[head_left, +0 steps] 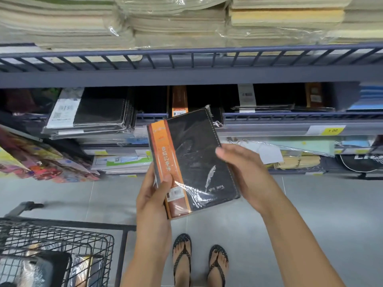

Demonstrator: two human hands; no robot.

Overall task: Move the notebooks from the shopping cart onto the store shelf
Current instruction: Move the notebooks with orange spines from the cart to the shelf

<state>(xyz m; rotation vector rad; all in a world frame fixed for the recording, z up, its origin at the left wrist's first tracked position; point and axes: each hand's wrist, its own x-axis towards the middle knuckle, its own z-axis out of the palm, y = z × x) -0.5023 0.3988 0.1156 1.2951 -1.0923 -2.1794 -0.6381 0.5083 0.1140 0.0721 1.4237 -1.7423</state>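
Note:
A black notebook with an orange paper band, wrapped in clear plastic, is held in front of the shelf. My left hand grips its lower left edge, thumb on the orange band. My right hand holds its right edge with fingers behind the cover. The middle shelf behind it carries stacks of similar black notebooks. The wire shopping cart sits at the lower left with more wrapped notebooks inside.
The upper shelf holds piles of beige wrapped pads. Colourful packs lean at the left, and lower shelves hold light-coloured stationery. A yellow price tag is on the shelf edge. My sandalled feet stand on grey tiles.

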